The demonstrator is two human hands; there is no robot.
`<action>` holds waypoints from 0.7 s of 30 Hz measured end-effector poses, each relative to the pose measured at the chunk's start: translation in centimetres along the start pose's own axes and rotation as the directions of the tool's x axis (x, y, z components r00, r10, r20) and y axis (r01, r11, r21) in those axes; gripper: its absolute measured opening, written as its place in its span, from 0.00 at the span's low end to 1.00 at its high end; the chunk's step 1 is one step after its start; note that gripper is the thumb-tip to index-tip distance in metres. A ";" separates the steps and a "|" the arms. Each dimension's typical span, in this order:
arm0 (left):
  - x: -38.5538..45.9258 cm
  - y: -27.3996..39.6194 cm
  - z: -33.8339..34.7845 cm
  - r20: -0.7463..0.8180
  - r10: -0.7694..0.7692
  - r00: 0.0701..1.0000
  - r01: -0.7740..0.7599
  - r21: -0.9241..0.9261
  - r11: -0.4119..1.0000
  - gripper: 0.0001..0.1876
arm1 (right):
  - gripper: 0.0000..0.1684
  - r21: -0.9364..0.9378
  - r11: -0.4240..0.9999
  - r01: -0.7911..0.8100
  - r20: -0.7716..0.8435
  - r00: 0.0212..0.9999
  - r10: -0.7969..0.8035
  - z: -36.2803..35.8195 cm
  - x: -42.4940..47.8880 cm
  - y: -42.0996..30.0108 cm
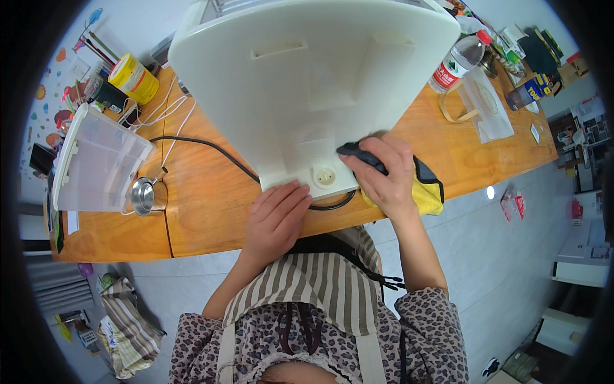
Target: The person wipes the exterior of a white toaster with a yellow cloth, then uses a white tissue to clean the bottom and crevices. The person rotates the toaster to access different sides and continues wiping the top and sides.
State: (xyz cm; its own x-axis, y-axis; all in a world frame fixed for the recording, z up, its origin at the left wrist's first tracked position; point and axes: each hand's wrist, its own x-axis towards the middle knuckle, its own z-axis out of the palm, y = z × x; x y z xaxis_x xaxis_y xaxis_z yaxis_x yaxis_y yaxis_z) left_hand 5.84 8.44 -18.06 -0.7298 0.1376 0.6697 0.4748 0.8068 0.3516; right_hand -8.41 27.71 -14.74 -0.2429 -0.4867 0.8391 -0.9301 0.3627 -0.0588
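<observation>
A large white plastic appliance housing [326, 86] stands on the wooden table, a small round socket-like recess [325, 176] low on its near face. My left hand [280, 213] rests flat, fingers together, on the lower left edge of the housing, with nothing seen in its grasp. Bunched in my right hand [386, 175] is a grey and yellow microfibre cloth [429, 189], pressed against the housing's lower right side; its yellow part hangs over the table edge. A black cable [206, 142] runs behind the housing and shows again beneath its front edge.
At left on the wooden table [206, 216] are a clear plastic bin [105, 168], a small metal pot [149, 196], a yellow canister [134, 79] and white cables. To the right stand a water bottle [460, 61], a translucent bag [484, 105] and a blue-labelled container [527, 92].
</observation>
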 end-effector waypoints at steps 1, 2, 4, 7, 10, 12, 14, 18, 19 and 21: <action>-0.2 -0.1 0.1 -0.005 0.000 1.000 0.000 -0.003 1.000 0.15 | 0.19 0.013 1.000 -0.001 0.027 1.000 0.001 0.3 -0.8 0.0; -0.3 -0.2 0.2 -0.010 0.001 1.000 -0.001 -0.008 1.000 0.15 | 0.19 0.024 1.000 -0.003 0.054 0.999 0.002 0.4 -1.2 0.0; -0.5 -0.2 0.3 -0.003 -0.009 1.000 0.009 0.007 1.000 0.15 | 0.18 0.037 0.999 -0.034 0.139 0.990 0.029 0.1 -1.7 -0.2; -0.3 -0.2 0.2 -0.005 -0.007 1.000 0.007 0.028 1.000 0.14 | 0.16 -0.012 0.998 -0.067 0.265 0.962 0.068 -0.5 -1.5 -0.8; -0.4 -0.2 0.2 0.001 -0.005 1.000 0.005 0.020 1.000 0.15 | 0.15 0.004 0.993 -0.116 0.364 0.925 0.107 -1.4 -1.0 -1.4; -0.5 -0.3 0.2 0.001 -0.005 1.000 0.005 0.006 1.000 0.15 | 0.16 0.076 0.986 -0.148 0.390 0.914 0.108 -2.0 -1.3 -1.7; -0.5 -0.3 0.4 -0.007 -0.005 1.000 0.005 -0.009 1.000 0.15 | 0.18 0.177 0.970 -0.165 0.385 0.919 0.086 -2.3 -2.7 -1.9; -0.5 -0.5 0.5 0.009 -0.008 1.000 0.008 -0.005 1.000 0.15 | 0.19 0.220 0.972 -0.081 0.370 0.929 -0.007 -1.8 -5.1 -3.2; -0.5 -0.4 0.4 0.016 -0.008 1.000 0.008 -0.005 1.000 0.15 | 0.19 0.220 0.971 -0.088 0.340 0.940 0.008 -1.7 -5.2 -3.3; -0.4 -0.4 0.3 0.022 -0.014 1.000 0.014 -0.006 1.000 0.14 | 0.19 0.225 0.969 -0.098 0.275 0.961 0.033 -1.6 -5.2 -3.2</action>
State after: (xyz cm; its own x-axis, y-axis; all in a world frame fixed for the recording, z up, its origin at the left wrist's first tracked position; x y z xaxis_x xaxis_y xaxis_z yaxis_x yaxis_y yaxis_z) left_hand 5.83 8.24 -18.68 -0.7470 0.1386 0.6502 0.4672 0.8053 0.3651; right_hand -3.67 30.38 -18.07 -0.3400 -0.6740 0.6558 -0.9399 0.2204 -0.2608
